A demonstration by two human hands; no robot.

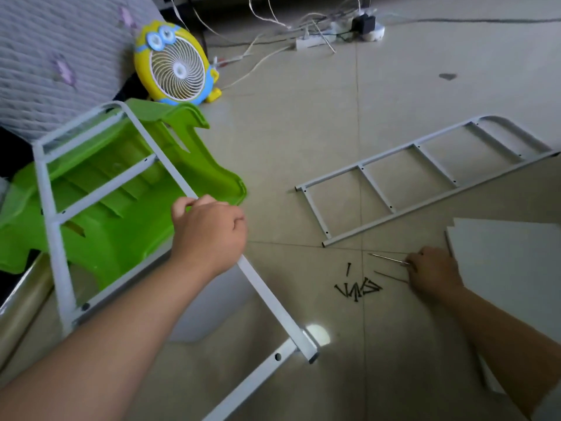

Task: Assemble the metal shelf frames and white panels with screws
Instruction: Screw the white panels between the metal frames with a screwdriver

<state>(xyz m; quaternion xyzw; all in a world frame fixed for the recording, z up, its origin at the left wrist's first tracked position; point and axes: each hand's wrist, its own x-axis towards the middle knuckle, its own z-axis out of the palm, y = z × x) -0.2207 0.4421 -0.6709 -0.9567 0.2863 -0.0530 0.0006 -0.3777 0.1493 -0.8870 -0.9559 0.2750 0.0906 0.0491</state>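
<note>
My left hand (209,232) grips the right rail of a white metal ladder-shaped frame (51,214) that leans tilted over a green plastic stool. A second white frame (425,177) lies flat on the floor at the right. My right hand (434,273) rests on the floor with its fingers closed on a thin screwdriver (387,258) whose shaft points left. A small heap of black screws (358,288) lies just left of that hand. A white panel (510,262) lies at the right edge, partly under my right forearm.
A green plastic stool (121,208) lies on its side at the left. Behind it stands a yellow cartoon fan (174,63) beside a grey quilted bed edge (45,56). A power strip (312,41) and tangled white cables sit at the far end of the tiled floor.
</note>
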